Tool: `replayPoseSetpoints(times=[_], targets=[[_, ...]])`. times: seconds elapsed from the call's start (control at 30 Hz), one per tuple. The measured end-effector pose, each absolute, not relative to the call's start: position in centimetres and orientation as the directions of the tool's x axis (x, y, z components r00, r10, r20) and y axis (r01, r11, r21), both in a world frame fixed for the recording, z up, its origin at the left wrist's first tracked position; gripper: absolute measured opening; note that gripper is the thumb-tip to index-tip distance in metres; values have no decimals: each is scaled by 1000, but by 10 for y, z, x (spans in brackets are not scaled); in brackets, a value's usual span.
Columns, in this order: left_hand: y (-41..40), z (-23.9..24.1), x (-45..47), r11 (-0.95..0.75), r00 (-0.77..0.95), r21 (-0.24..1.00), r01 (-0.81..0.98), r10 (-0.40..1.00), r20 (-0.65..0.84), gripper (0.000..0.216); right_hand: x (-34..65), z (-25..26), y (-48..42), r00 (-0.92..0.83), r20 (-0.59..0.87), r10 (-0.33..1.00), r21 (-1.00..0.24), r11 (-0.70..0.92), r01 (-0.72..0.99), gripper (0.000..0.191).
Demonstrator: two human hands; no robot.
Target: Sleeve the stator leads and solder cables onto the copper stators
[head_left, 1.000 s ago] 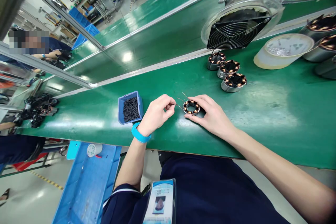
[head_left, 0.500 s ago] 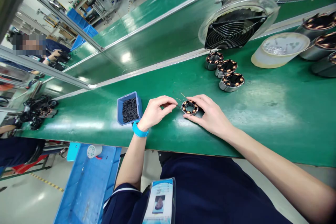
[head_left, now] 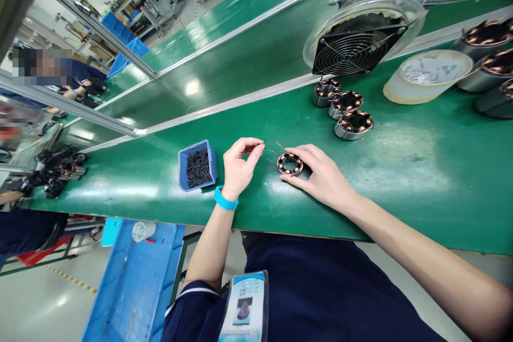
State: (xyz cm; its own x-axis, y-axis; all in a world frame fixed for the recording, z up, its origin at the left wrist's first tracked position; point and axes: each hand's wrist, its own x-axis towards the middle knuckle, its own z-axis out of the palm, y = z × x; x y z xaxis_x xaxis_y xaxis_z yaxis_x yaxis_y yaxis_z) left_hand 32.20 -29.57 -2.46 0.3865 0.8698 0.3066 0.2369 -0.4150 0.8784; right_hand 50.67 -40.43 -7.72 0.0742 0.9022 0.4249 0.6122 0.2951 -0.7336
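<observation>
A small ring-shaped stator (head_left: 290,163) with copper coils lies on the green bench (head_left: 401,171). My right hand (head_left: 323,173) rests beside it, fingers curled round its right side and holding it in place. Thin wire leads (head_left: 273,156) stick out from the stator's left. My left hand (head_left: 239,163), with a blue wristband, is raised just left of the leads, thumb and forefinger pinched on something thin that I cannot make out. A small blue tray (head_left: 197,165) of short black sleeves sits left of that hand.
Three more wound stators (head_left: 345,108) stand in a row behind. A fan (head_left: 358,37), a white lid-like dish (head_left: 428,74) and larger metal stators (head_left: 491,51) are at the back right. A blue crate (head_left: 132,283) sits below the bench. Another person works at far left.
My left hand has lifted and drawn slightly away from the stator's leads, its pinch now higher. My right hand and the stator have stayed put.
</observation>
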Motion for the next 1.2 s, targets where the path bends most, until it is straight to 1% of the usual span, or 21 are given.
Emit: replayPoseSetpoints(times=[0.13,0.3,0.5,0.7,0.8,0.9,0.97,1.03,1.2], targets=[[-298,-27,325,-467,415,847,254,844,341,13,506,-77,-405,73,427,901,-734,299,610,50],[-298,-27,324,-503,452,815,287,821,348,14,506,-78,-405,76,433,898,-735,303,607,51],[-297,-23,323,-465,414,834,299,850,325,17,507,-76,-405,83,409,909,-750,283,598,49],[-297,-25,325,-467,471,830,304,831,295,17,506,-75,-405,82,398,914,-754,275,596,49],[-295,-26,325,-407,520,866,291,827,214,18,506,-76,-405,82,399,913,-751,274,601,49],[-293,-24,325,-269,556,932,245,826,92,22,507,-77,-405,84,401,912,-747,273,606,50],[-291,-22,325,-191,573,961,200,819,44,24,507,-77,-405,84,405,911,-746,276,606,50],[-289,-21,326,-151,566,977,152,823,39,24,507,-77,-405,84,404,911,-748,276,603,50],[-284,-25,335,-86,441,995,53,896,54,23,507,-77,-405,85,402,912,-751,275,600,48]])
